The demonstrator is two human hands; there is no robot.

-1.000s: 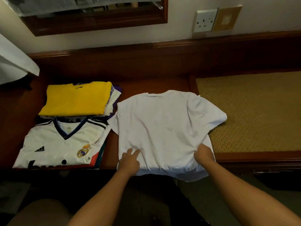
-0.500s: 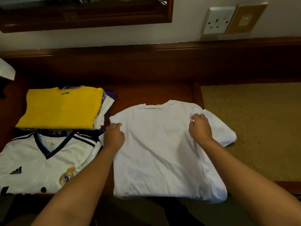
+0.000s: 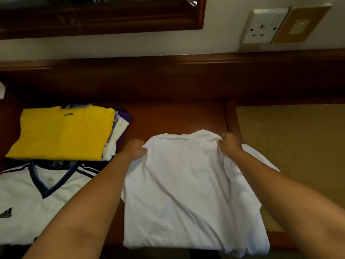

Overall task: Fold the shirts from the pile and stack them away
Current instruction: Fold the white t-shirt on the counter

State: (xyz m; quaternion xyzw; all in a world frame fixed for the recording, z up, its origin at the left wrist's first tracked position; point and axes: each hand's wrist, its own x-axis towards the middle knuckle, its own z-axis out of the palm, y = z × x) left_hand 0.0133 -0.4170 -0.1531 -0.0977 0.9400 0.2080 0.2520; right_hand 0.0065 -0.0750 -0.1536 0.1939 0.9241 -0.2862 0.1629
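A plain white t-shirt (image 3: 186,193) lies face down on the dark wooden desk (image 3: 177,116), its hem hanging over the front edge. My left hand (image 3: 135,148) grips the shirt at its left shoulder, fingers curled into the cloth. My right hand (image 3: 230,143) grips the right shoulder the same way, and the fabric between them is pulled taut near the collar. The right sleeve (image 3: 261,157) sticks out past my right forearm.
A stack of folded shirts topped by a yellow one (image 3: 61,131) sits at the back left. A white football jersey (image 3: 37,195) with a navy V-neck lies in front of it. A woven tan mat (image 3: 295,146) covers the right side. A wall socket (image 3: 265,25) is above.
Both hands have moved from the hem up the shirt to its shoulders, and now clutch the cloth there. The view has moved closer to the desk.
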